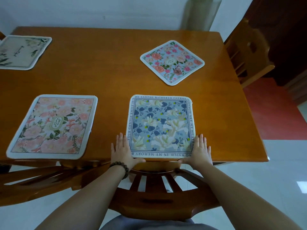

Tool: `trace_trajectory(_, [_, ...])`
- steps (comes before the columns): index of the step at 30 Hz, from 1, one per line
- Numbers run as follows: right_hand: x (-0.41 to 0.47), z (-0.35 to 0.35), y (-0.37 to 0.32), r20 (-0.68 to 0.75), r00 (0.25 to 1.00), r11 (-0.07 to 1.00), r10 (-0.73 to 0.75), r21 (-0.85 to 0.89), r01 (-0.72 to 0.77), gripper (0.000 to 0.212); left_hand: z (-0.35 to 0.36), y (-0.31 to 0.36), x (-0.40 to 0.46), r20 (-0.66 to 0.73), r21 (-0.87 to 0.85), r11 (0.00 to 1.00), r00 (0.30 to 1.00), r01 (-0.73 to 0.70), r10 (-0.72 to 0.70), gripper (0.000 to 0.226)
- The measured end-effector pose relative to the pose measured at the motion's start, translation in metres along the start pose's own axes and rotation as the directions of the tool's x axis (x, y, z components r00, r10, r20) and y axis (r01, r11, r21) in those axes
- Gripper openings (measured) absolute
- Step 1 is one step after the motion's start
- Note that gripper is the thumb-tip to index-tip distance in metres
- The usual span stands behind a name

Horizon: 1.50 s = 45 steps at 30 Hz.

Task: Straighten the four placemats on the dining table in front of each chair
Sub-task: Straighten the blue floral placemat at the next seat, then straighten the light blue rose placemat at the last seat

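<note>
A glossy orange-brown wooden dining table (116, 77) fills most of the view, and four square cloth placemats with rounded corners lie on it. The blue-grey placemat with white flowers, dark leaves and a border of printed words (160, 126) lies at the near edge of the table, right of the middle, with its sides parallel to the table edge. The left hand (122, 151) lies flat on the table and touches the near left side of this mat; its fingers are straight and close together, and the thumb goes along the near edge under the corner. The right hand (199, 151) does the same on the near right side, with fingers straight and only a little apart, thumb pointing inward at the near corner. A bracelet of dark round beads (120, 166) is on the left wrist.

The pink and peach flowered placemat with an oval label in the middle (53, 127) lies at the near left, a little turned against the table edge. The light blue placemat with pink roses (172, 62) lies at the far right and is turned like a diamond. The cream placemat with green leaves and dark script (23, 52) lies at the far left, partly cut by the picture edge.

The back of a brown wooden chair with slats (157, 193) stands just below the hands. Another wooden chair (247, 52) stands at the right end of the table.
</note>
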State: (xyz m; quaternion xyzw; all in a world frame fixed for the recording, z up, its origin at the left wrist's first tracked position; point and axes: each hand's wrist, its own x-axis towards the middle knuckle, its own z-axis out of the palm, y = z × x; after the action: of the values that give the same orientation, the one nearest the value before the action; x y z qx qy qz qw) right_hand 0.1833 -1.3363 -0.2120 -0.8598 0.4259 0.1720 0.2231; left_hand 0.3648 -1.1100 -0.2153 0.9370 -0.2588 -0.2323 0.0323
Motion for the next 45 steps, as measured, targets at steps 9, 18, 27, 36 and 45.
trace_trajectory(9, [-0.010,-0.036,0.006,-0.166,0.986,0.998,-0.004,0.059,0.014,0.100,-0.036,0.030,0.001,-0.120,0.014,0.999,0.992,-0.035,0.037,0.129])
trace_trajectory(18, [-0.024,-0.060,0.040,-0.276,0.953,0.992,0.122,0.056,-0.111,0.079,-0.032,0.110,0.017,-0.096,0.126,0.947,0.946,-0.296,0.308,0.110])
trace_trajectory(27, [-0.047,-0.119,0.133,-0.393,0.891,0.974,0.225,0.122,-0.192,0.070,-0.022,0.248,-0.003,-0.061,0.156,0.845,0.849,-0.512,0.525,0.098])
trace_trajectory(36, [-0.013,-0.159,0.270,-0.371,0.919,0.990,0.137,0.090,-0.111,0.063,0.017,0.399,-0.020,-0.096,0.169,0.870,0.871,-0.463,0.482,0.089])
trace_trajectory(45, [0.044,-0.232,0.393,-0.329,0.944,0.999,-0.028,0.020,0.037,0.060,0.030,0.536,-0.029,-0.222,0.045,0.964,0.938,-0.262,0.266,0.081])
